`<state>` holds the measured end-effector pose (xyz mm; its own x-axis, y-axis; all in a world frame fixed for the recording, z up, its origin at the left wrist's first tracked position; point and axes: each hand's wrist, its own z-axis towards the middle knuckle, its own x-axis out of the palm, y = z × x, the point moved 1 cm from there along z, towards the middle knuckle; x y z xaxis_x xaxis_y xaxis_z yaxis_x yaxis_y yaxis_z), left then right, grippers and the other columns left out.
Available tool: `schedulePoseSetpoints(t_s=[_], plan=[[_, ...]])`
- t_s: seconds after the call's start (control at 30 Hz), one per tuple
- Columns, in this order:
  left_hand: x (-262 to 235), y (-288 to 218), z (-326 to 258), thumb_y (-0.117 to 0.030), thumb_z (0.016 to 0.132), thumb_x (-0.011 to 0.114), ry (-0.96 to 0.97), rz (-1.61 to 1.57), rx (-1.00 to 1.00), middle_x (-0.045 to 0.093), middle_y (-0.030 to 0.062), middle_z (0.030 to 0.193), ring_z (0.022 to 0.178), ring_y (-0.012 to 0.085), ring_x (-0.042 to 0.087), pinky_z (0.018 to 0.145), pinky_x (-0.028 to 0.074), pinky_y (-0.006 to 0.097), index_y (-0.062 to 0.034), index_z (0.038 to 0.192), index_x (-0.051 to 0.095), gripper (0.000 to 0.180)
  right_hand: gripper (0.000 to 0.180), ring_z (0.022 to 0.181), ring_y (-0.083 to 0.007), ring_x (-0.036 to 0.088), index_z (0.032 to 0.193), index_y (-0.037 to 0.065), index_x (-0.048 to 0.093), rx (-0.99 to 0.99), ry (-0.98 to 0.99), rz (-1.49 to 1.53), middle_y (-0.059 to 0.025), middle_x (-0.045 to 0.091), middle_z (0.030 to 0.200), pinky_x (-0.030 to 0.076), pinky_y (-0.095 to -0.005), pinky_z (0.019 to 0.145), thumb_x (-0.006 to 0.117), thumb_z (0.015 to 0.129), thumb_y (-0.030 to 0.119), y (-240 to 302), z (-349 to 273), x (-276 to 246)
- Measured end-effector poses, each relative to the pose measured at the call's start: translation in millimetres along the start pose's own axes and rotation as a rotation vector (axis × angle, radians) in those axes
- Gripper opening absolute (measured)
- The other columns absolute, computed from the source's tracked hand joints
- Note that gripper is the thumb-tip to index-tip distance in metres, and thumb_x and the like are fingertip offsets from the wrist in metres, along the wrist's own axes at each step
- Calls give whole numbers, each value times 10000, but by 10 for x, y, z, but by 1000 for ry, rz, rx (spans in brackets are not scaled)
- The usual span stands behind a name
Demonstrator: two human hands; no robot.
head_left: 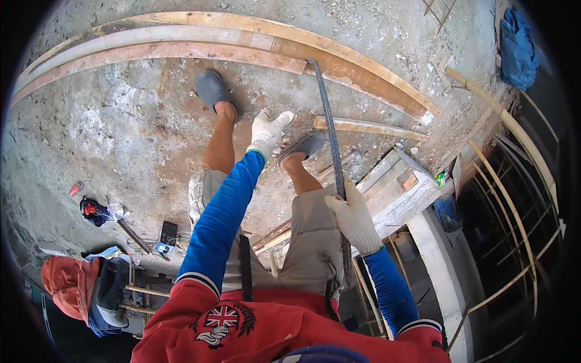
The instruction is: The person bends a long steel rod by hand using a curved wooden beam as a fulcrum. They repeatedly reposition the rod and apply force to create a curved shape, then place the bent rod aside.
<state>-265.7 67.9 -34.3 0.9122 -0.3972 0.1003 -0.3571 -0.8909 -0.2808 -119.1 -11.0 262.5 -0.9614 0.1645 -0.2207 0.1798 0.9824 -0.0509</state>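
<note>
My right hand, in a white work glove, grips a long dark steel bar. The bar runs from my hip forward to its hooked tip at the wooden planks on the concrete floor. My left hand, also gloved, is stretched out ahead with fingers apart and holds nothing; it hovers between my two sandalled feet. My left foot stands near the planks, my right foot beside the bar. I wear blue sleeves, a red top and light shorts.
A short wooden batten lies right of the bar. A wooden formwork box sits at the slab edge, with bent rebar and a drop beyond. Tools, a red bag and a small device lie at left. Blue cloth hangs top right.
</note>
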Motion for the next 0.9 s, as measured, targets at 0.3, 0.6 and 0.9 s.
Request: schedulePoseSetpoints(t_s=[0.3,0.6,0.9], plan=[[-96,-319,1334,-413,808,924,-252,60,23,665,21,852,738,143,600,641,485,333,10,1071,695,548,408,495,-81,557,1314,15,558,88,108,-218,-24,599,775,463,-271,434,687,957,166,1290,-8,-999],[409,-452,2230,-397,708,993,-442,-324,-110,686,190,1307,1126,248,643,997,502,367,137,1362,601,931,793,512,-74,552,1620,71,318,336,256,-327,-11,593,844,465,-249,438,697,924,44,1605,505,-1672],[455,-313,2786,-148,729,955,-648,-535,121,674,162,1302,1095,252,671,927,555,400,95,1361,575,776,814,482,-80,541,1611,9,349,449,322,-475,-5,597,839,452,-276,392,713,883,-17,1834,1580,-3264]])
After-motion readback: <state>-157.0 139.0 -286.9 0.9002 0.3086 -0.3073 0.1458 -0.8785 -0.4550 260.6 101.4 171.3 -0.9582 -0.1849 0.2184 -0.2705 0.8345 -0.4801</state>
